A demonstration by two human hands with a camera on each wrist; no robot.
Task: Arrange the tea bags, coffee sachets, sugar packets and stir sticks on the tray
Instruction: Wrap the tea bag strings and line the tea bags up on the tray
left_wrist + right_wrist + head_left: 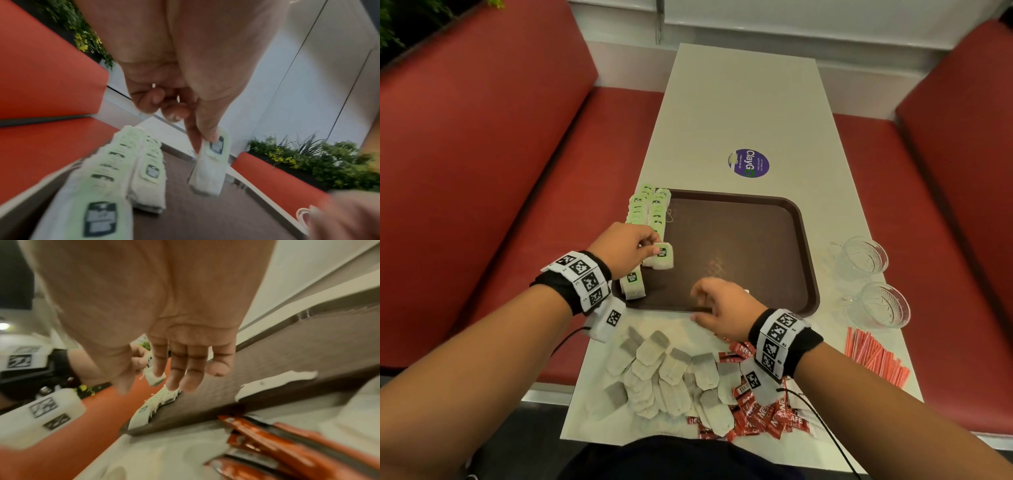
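A brown tray (756, 240) lies on the pale table. Two rows of green-tagged tea bags (647, 209) run along its left edge, also seen as rows of tea bags (115, 164). My left hand (626, 250) pinches one tea bag (661, 256) by its tag, so the tea bag (211, 162) hangs above the tray's left side. My right hand (717, 308) hovers over the tray's near edge, fingers (185, 369) loosely extended and holding nothing. A heap of plain tea bags (671, 373) and red coffee sachets (763, 411) lies near me. Red stir sticks (873, 356) lie at the right.
Two clear glass cups (866, 257) stand right of the tray. A white scrap (273, 382) lies on the tray's near edge. A purple sticker (748, 163) marks the table beyond the tray. Red bench seats (482, 171) flank the table on both sides.
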